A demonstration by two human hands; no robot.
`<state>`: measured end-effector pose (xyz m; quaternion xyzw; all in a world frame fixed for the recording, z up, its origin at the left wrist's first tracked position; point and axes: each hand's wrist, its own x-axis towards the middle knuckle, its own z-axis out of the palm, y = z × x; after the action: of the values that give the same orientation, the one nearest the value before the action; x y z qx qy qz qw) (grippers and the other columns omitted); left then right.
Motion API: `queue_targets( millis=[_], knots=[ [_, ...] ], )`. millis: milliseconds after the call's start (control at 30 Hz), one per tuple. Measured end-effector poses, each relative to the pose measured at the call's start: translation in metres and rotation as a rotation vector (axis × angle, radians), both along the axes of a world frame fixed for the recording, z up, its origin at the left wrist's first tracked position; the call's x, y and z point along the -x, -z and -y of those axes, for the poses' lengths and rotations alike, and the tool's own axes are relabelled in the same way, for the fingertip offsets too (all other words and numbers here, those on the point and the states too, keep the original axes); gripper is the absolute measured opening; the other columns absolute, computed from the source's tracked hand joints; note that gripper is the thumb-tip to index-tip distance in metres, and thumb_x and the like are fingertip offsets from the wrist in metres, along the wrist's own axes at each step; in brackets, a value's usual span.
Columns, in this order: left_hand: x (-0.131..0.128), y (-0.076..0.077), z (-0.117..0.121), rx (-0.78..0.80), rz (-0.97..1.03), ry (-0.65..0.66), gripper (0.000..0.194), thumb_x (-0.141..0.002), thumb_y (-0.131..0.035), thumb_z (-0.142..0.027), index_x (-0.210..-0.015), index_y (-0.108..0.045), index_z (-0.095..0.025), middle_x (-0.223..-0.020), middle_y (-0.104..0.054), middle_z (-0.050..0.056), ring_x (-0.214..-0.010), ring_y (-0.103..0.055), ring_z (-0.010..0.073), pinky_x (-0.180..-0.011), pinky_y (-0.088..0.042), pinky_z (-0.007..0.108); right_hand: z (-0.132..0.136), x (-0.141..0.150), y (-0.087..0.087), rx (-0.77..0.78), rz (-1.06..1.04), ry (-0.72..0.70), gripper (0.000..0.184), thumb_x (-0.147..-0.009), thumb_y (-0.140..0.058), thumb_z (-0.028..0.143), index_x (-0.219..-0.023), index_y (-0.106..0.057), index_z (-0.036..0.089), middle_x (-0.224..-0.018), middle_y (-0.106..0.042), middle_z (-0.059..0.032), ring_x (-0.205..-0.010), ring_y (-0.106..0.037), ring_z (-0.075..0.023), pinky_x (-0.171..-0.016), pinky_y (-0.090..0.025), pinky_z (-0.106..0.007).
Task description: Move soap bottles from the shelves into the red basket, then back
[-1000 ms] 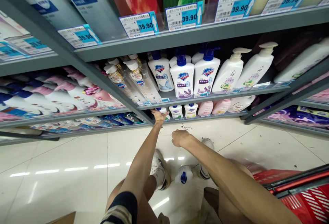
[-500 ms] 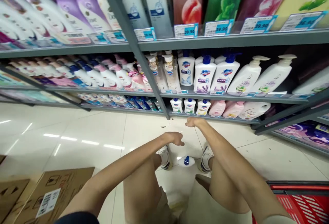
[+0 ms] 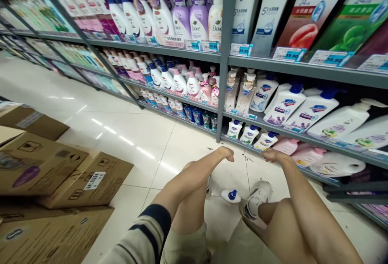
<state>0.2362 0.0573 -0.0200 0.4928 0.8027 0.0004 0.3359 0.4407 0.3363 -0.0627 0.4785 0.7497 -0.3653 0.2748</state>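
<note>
My left hand hangs in front of the shelf's lower edge, its fingers loosely curled, with nothing showing in them. To its right, my right hand is also curled and seems to hold nothing; it appears just in front of a white bottle with a yellow label on the bottom shelf. Whether it touches that bottle I cannot tell. Below both hands, a white pump bottle with a blue top stands on the floor between my shoes, seen from above.
Shelving full of pump bottles runs across the front. Large boxed packs fill the upper right shelf. Cardboard boxes are stacked at the left on the tiled floor. My right shoe is beside the floor bottle.
My view has swung left, so more shelving and boxes show and the red basket at the right has left the picture. Both hands stay low before the shelf, loosely curled.
</note>
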Motion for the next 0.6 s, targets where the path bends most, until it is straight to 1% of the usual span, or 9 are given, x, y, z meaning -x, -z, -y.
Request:
queue_targets(
  millis=[33,67,100,167,267,333,400,500,600],
  knots=[
    [0.001,0.003,0.010,-0.047,0.009,-0.062,0.044,-0.097,-0.051,-0.051,-0.138,-0.062,-0.041,-0.140,-0.071,-0.004,-0.128,-0.064,0.0239,-0.099,-0.054,0.032,-0.003,-0.003,0.003,0.004,-0.003,0.028,0.039,-0.105,-0.048,0.036,-0.134,-0.053,0.012,-0.144,-0.063,-0.0209,-0.110,-0.073,-0.0202,-0.084,-0.057,-0.029],
    [0.000,0.005,0.012,-0.071,0.019,-0.102,0.043,-0.097,-0.051,-0.051,-0.137,-0.063,-0.042,-0.139,-0.072,-0.005,-0.126,-0.064,0.0236,-0.099,-0.054,0.032,-0.006,-0.006,0.007,0.015,-0.002,0.056,0.039,-0.105,-0.048,0.037,-0.134,-0.053,0.012,-0.145,-0.062,-0.0212,-0.111,-0.073,-0.0207,-0.085,-0.057,-0.030],
    [-0.003,0.007,0.007,-0.052,0.031,-0.104,0.043,-0.095,-0.055,-0.050,-0.135,-0.065,-0.041,-0.138,-0.072,-0.004,-0.125,-0.065,0.0242,-0.098,-0.054,0.033,-0.009,-0.009,0.010,0.030,-0.002,0.079,0.039,-0.105,-0.048,0.038,-0.134,-0.053,0.012,-0.145,-0.062,-0.0213,-0.111,-0.073,-0.0210,-0.087,-0.058,-0.030],
    [-0.012,0.006,-0.022,0.116,0.051,-0.015,0.044,-0.087,-0.067,-0.046,-0.130,-0.070,-0.035,-0.136,-0.074,0.002,-0.124,-0.065,0.0281,-0.099,-0.054,0.037,-0.012,-0.014,0.016,0.057,0.001,0.102,0.041,-0.104,-0.052,0.039,-0.135,-0.053,0.011,-0.143,-0.063,-0.0218,-0.111,-0.074,-0.0218,-0.088,-0.058,-0.032],
    [-0.023,0.002,-0.081,0.178,0.063,0.050,0.048,-0.083,-0.073,-0.044,-0.127,-0.072,-0.024,-0.133,-0.074,0.012,-0.124,-0.066,0.0323,-0.105,-0.053,0.046,-0.013,-0.018,0.019,0.058,-0.012,0.117,0.044,-0.102,-0.057,0.039,-0.136,-0.054,0.012,-0.137,-0.066,-0.0221,-0.110,-0.074,-0.0231,-0.092,-0.059,-0.035],
    [-0.026,0.001,-0.104,0.204,0.060,0.072,0.048,-0.084,-0.073,-0.043,-0.127,-0.072,-0.020,-0.132,-0.073,0.015,-0.122,-0.067,0.0330,-0.107,-0.052,0.052,-0.012,-0.019,0.019,0.049,-0.011,0.129,0.044,-0.103,-0.054,0.039,-0.138,-0.053,0.013,-0.135,-0.068,-0.0220,-0.111,-0.075,-0.0235,-0.093,-0.059,-0.037],
    [-0.027,0.002,-0.112,0.232,0.053,0.090,0.047,-0.082,-0.075,-0.040,-0.125,-0.073,-0.020,-0.131,-0.074,0.016,-0.121,-0.068,0.0354,-0.106,-0.053,0.053,-0.011,-0.020,0.018,0.050,-0.002,0.143,0.044,-0.105,-0.049,0.040,-0.140,-0.052,0.014,-0.136,-0.067,-0.0222,-0.112,-0.075,-0.0235,-0.092,-0.059,-0.036],
    [-0.026,0.006,-0.108,0.248,0.039,0.114,0.048,-0.077,-0.076,-0.038,-0.123,-0.076,-0.023,-0.129,-0.075,0.017,-0.122,-0.068,0.0402,-0.105,-0.054,0.052,-0.011,-0.020,0.020,0.055,0.005,0.148,0.045,-0.107,-0.046,0.040,-0.142,-0.050,0.014,-0.139,-0.066,-0.0225,-0.114,-0.075,-0.0234,-0.089,-0.059,-0.034],
    [-0.025,0.009,-0.105,0.240,0.028,0.140,0.053,-0.077,-0.075,-0.041,-0.127,-0.074,-0.025,-0.128,-0.076,0.015,-0.121,-0.069,0.0407,-0.103,-0.056,0.052,-0.014,-0.022,0.025,0.055,0.002,0.133,0.044,-0.106,-0.048,0.041,-0.140,-0.052,0.014,-0.141,-0.065,-0.0219,-0.114,-0.074,-0.0235,-0.086,-0.059,-0.033]
  ],
)
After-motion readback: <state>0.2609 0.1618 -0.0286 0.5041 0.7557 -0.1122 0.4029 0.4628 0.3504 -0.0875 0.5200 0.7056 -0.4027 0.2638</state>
